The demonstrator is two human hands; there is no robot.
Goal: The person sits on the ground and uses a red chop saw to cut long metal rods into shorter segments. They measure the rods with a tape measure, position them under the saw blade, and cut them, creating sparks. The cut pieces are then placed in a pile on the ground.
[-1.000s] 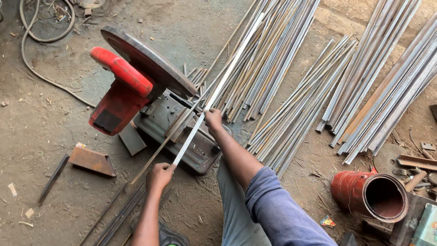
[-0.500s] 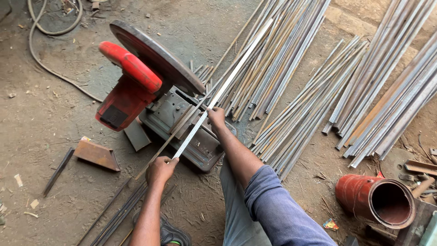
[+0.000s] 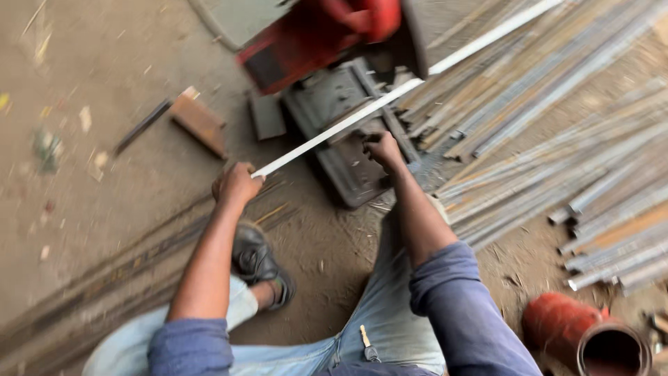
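Head view only, pretty blurry. Long pale metal strip (image 3: 390, 97) looks stiff, light and springy at that length, probably sharp-edged, so best gripped near the end and steadied midway. Near end tucked into the clenched fingers of the left hand (image 3: 238, 185). Right hand (image 3: 383, 150) fingers curled just under the strip, over the chop saw base (image 3: 348, 132); can't tell if actually gripping.

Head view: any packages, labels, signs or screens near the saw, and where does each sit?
None can be made out.
The red chop saw at top centre shows no readable plate; the view is blurred.
The red drum at bottom right is plain.
The left hand holds the end of a pale metal strip; the right hand rests by the saw base.
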